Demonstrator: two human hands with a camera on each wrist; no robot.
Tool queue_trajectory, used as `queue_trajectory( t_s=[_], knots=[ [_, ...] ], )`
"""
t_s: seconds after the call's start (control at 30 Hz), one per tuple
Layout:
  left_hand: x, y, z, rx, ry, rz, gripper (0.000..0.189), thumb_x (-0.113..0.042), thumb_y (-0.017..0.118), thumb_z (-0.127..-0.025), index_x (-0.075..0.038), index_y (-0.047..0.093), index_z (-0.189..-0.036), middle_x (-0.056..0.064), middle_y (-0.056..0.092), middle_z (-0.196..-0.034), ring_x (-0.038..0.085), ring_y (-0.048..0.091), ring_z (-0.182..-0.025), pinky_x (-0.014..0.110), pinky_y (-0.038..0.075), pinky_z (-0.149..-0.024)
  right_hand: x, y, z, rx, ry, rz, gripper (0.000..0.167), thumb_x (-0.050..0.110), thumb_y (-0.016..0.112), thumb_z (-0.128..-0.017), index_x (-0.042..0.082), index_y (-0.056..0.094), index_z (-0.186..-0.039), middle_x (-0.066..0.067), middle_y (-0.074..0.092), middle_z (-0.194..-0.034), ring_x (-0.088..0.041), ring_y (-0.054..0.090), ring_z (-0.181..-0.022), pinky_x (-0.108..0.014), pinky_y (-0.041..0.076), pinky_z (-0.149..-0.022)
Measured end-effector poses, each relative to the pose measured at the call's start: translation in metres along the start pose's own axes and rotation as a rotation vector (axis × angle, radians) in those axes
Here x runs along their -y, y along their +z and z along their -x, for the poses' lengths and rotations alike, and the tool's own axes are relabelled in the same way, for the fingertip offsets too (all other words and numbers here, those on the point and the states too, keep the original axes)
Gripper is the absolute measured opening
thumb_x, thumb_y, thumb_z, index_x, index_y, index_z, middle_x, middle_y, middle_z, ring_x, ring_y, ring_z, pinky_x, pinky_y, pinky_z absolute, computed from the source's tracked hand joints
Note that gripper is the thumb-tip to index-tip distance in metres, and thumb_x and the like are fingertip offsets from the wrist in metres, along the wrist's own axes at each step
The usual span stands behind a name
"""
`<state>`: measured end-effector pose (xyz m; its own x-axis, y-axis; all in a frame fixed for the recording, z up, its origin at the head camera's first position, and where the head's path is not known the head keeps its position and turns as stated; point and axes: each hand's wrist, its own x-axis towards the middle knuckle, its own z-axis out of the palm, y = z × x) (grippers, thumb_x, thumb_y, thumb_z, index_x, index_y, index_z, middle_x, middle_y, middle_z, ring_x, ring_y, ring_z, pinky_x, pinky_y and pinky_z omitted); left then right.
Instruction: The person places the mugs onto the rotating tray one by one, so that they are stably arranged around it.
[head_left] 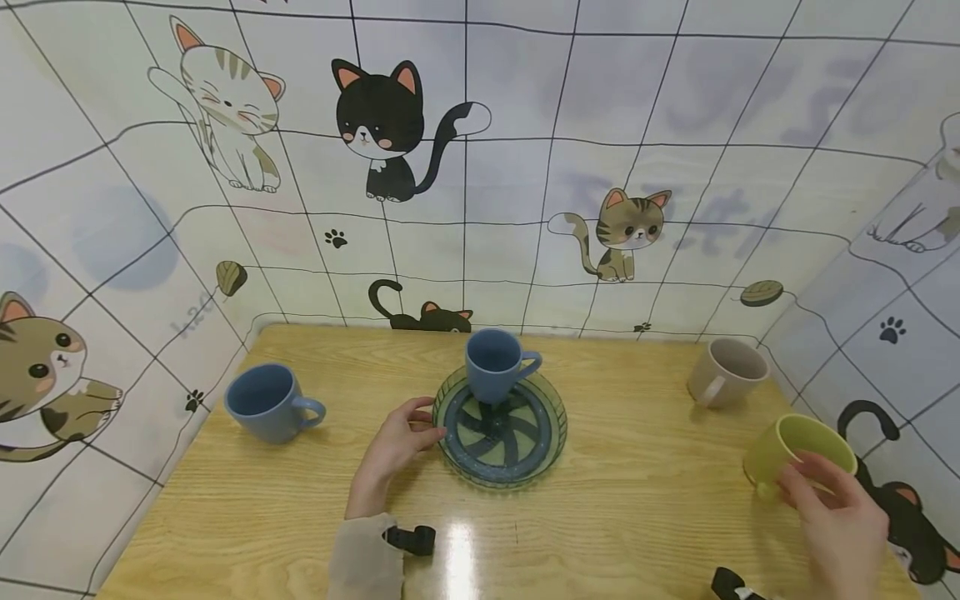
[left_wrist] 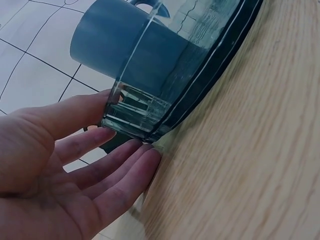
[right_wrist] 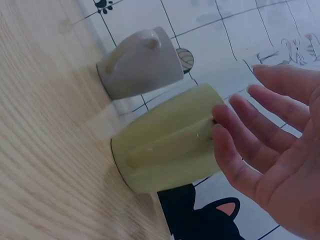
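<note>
A round green-tinted glass dish (head_left: 557, 417) with a dark blue pattern on its base sits mid-table. One blue mug (head_left: 491, 371) stands upright in it, towards its far side. At the dish's left edge my left hand (head_left: 401, 442) grips the rim, thumb and fingers on either side of the glass wall (left_wrist: 135, 107). On the right, a yellow-green mug (head_left: 772, 450) stands upright on the table. My right hand (head_left: 843, 517) is over its near side, fingers apart and loosely bent. In the right wrist view, fingertips (right_wrist: 220, 117) are right at the mug's rim, beside its handle.
Another blue mug (head_left: 270, 404) stands at the left of the wooden table (head_left: 615, 500), handle to the right. A grey-beige mug (head_left: 727, 375) stands beyond the yellow-green one. Cat-print sheeting (head_left: 510, 183) encloses the table at the back and sides.
</note>
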<state>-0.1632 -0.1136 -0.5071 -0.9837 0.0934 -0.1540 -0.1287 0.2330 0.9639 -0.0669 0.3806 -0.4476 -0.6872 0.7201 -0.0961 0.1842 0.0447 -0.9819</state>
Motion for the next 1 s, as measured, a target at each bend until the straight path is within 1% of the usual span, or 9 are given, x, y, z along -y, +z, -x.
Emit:
queue_trajectory(
  t_s=[0.13, 0.17, 0.27, 0.37, 0.47, 0.57, 0.63, 0.8, 1.0],
  knots=[
    [-0.001, -0.001, 0.0, 0.012, 0.008, -0.002, 0.061, -0.002, 0.075, -0.085, 0.001, 0.048, -0.14, 0.023, 0.057, -0.118, 0.031, 0.062, -0.101, 0.04, 0.056, -0.076, -0.003, -0.006, -0.006, -0.062, 0.02, 0.102, 0.019, 0.013, 0.073, -0.089, 0.015, 0.067, -0.107, 0.019, 0.059, -0.077, 0.005, 0.059, -0.06, -0.011, 0.048, -0.051],
    [-0.001, -0.001, -0.001, 0.016, 0.009, -0.004, 0.062, -0.003, 0.075, -0.085, 0.001, 0.048, -0.14, 0.023, 0.057, -0.118, 0.03, 0.062, -0.101, 0.039, 0.056, -0.076, -0.004, -0.007, -0.007, -0.069, 0.015, 0.157, 0.017, 0.017, 0.072, -0.09, 0.016, 0.067, -0.106, 0.021, 0.057, -0.076, 0.006, 0.058, -0.059, -0.011, 0.047, -0.05],
    [-0.001, -0.002, 0.0, 0.032, 0.012, -0.016, 0.065, -0.003, 0.076, -0.084, 0.0, 0.046, -0.142, 0.023, 0.057, -0.12, 0.03, 0.062, -0.102, 0.038, 0.055, -0.078, -0.008, -0.01, -0.012, -0.069, 0.028, 0.25, 0.013, 0.025, 0.071, -0.09, 0.02, 0.066, -0.101, 0.026, 0.054, -0.072, 0.007, 0.055, -0.057, -0.012, 0.045, -0.049],
    [-0.002, -0.002, 0.0, 0.052, 0.016, -0.03, 0.069, -0.004, 0.077, -0.084, 0.0, 0.044, -0.144, 0.023, 0.058, -0.121, 0.03, 0.061, -0.103, 0.038, 0.054, -0.081, -0.012, -0.01, -0.014, -0.063, 0.03, 0.277, 0.01, 0.027, 0.071, -0.09, 0.021, 0.065, -0.095, 0.028, 0.054, -0.067, 0.006, 0.055, -0.054, -0.013, 0.045, -0.047],
    [-0.003, -0.002, 0.001, 0.082, 0.025, -0.038, 0.073, -0.004, 0.077, -0.084, 0.001, 0.039, -0.146, 0.023, 0.057, -0.123, 0.033, 0.06, -0.107, 0.038, 0.053, -0.083, -0.016, -0.009, -0.016, -0.047, 0.056, 0.269, 0.011, 0.027, 0.07, -0.091, 0.019, 0.062, -0.092, 0.027, 0.054, -0.063, 0.005, 0.055, -0.052, -0.015, 0.045, -0.046],
    [-0.003, -0.003, 0.002, 0.117, 0.044, -0.038, 0.078, -0.004, 0.076, -0.084, 0.003, 0.033, -0.149, 0.025, 0.055, -0.127, 0.035, 0.058, -0.11, 0.039, 0.052, -0.084, -0.019, -0.008, -0.017, -0.016, 0.086, 0.269, 0.02, 0.029, 0.069, -0.091, 0.013, 0.057, -0.095, 0.026, 0.054, -0.061, 0.005, 0.055, -0.051, -0.017, 0.045, -0.045],
    [-0.003, -0.002, 0.002, 0.129, 0.041, -0.056, 0.082, -0.006, 0.077, -0.084, 0.001, 0.03, -0.151, 0.023, 0.052, -0.133, 0.035, 0.056, -0.114, 0.042, 0.051, -0.088, -0.02, -0.008, -0.017, 0.01, 0.101, 0.277, 0.028, 0.032, 0.069, -0.091, 0.009, 0.054, -0.098, 0.025, 0.054, -0.061, 0.004, 0.057, -0.051, -0.019, 0.046, -0.044],
    [-0.002, -0.002, 0.002, 0.144, 0.036, -0.107, 0.092, -0.013, 0.08, -0.083, -0.005, 0.024, -0.155, 0.018, 0.041, -0.148, 0.036, 0.044, -0.13, 0.053, 0.041, -0.101, -0.024, -0.003, -0.017, 0.043, 0.153, 0.251, 0.04, 0.037, 0.073, -0.088, 0.008, 0.05, -0.102, 0.021, 0.054, -0.065, 0.001, 0.058, -0.052, -0.023, 0.046, -0.043],
    [-0.004, -0.002, 0.003, 0.166, 0.063, -0.089, 0.096, -0.01, 0.081, -0.081, -0.003, 0.02, -0.155, 0.022, 0.035, -0.151, 0.042, 0.035, -0.136, 0.059, 0.032, -0.106, -0.028, 0.001, -0.017, 0.064, 0.21, 0.168, 0.041, 0.034, 0.074, -0.087, 0.005, 0.05, -0.105, 0.017, 0.056, -0.066, -0.002, 0.059, -0.054, -0.025, 0.05, -0.044]
  ],
)
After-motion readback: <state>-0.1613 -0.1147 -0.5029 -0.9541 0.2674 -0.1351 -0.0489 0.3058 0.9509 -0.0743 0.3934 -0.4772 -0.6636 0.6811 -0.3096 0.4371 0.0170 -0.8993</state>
